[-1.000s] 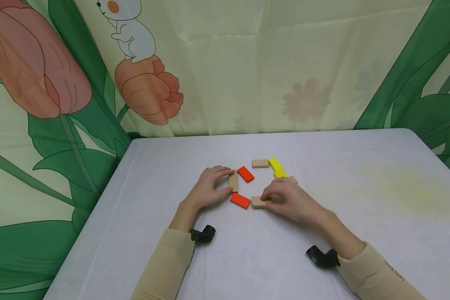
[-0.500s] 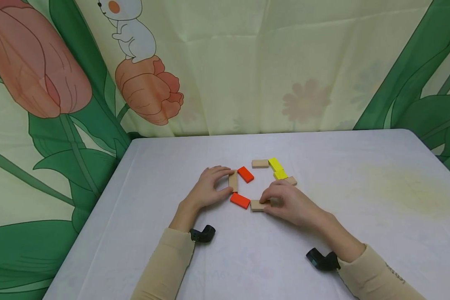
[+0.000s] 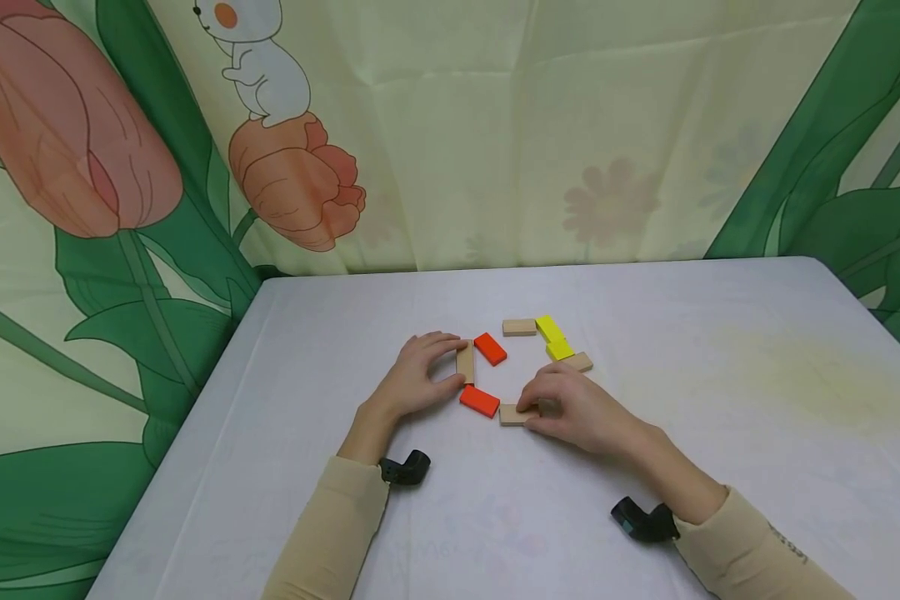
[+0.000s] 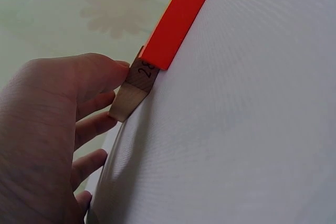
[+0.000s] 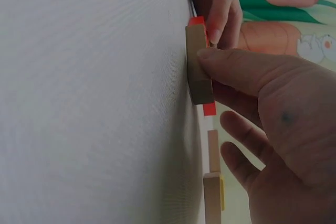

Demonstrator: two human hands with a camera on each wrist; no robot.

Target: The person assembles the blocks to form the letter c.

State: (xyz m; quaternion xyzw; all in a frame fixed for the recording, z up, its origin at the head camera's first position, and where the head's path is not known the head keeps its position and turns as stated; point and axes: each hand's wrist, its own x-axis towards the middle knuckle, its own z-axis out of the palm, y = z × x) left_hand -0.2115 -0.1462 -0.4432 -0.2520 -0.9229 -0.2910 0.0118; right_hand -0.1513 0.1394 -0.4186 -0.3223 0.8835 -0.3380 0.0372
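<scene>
My left hand (image 3: 412, 379) holds a plain wooden block (image 3: 466, 364) by its two ends, thumb at the near end and fingertips at the far end. Dark digits are printed on this block, partly covered, in the left wrist view. A red block (image 3: 479, 401) lies slantwise at its near end. With thumb and fingers my right hand (image 3: 585, 408) pinches another plain wooden block (image 3: 512, 415), its left end close to that red block's right corner. In the right wrist view the thumb presses this block's (image 5: 198, 72) near side.
Inside the curved row lies a second red block (image 3: 491, 349). Farther back are a plain block (image 3: 519, 327), two yellow blocks (image 3: 559, 349) and one more plain block (image 3: 580, 362) partly behind the right hand. All lie on a white-covered table (image 3: 270, 358) before a printed curtain (image 3: 457, 167).
My right hand has drawn its wooden block slightly toward the near edge and left, along the red block's corner. My left hand and the other blocks have stayed put.
</scene>
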